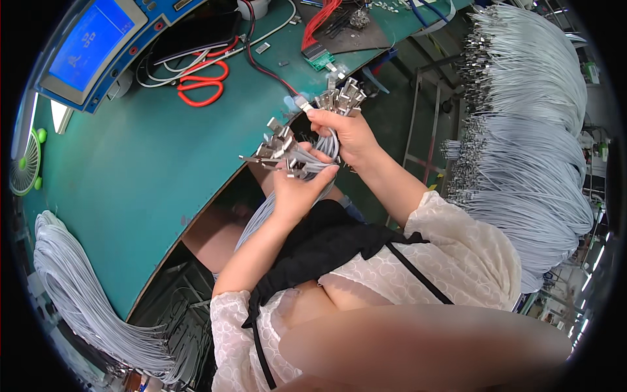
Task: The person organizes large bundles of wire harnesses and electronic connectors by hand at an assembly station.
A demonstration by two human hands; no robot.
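At the table's front edge, my left hand is closed around a bundle of grey cables, whose flat metal connectors fan out above the fingers. Close beside it on the right, my right hand grips a second cluster of grey cable ends, with metal connectors sticking up past the fingers. Its thumb and forefinger meet at a pale plug on a dark red-and-black lead. Whether a cable connector is mated to that plug cannot be made out.
A blue instrument with a lit screen stands at the back left, near red-handled scissors. A small green circuit board with red wires lies at the back. Thick grey cable bundles hang right and lie left. A green fan stands far left.
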